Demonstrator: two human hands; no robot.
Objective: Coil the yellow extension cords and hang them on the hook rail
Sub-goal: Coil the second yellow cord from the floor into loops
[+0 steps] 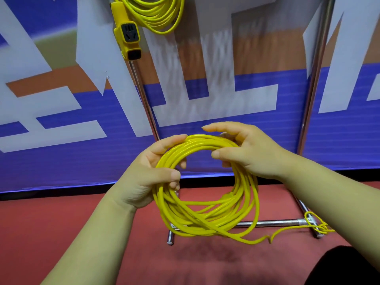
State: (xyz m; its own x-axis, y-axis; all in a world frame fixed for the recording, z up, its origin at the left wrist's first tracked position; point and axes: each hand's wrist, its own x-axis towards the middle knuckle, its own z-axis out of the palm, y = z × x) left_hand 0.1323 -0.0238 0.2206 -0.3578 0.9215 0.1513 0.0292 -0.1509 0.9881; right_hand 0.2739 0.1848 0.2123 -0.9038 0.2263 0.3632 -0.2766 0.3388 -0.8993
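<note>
**A:** Your yellow coil (205, 219) sits in the middle of the frame, held up in front of you over the red floor (61, 223). Your left hand (152, 175) has its fingers curled round the coil's left side, with the thumb across the front of the strands.

**B:** Your right hand (248, 149) takes the upper right of the loop. The thumb presses on the front and the fingers sit behind, so you're pinching the bundle there. Your index finger is stretched out straight above it.

**A:** Your loose tail (292, 229) leaves the bottom of the coil and runs to the lower right, where it tangles round the foot of the metal rack (267, 223).

**B:** At the top of the frame, left of centre, you have a second yellow coil (162, 17) hanging, its top cut off by the edge. Its socket block (129, 36) dangles just beside it. Behind stands a blue and white banner (61, 165).
</note>
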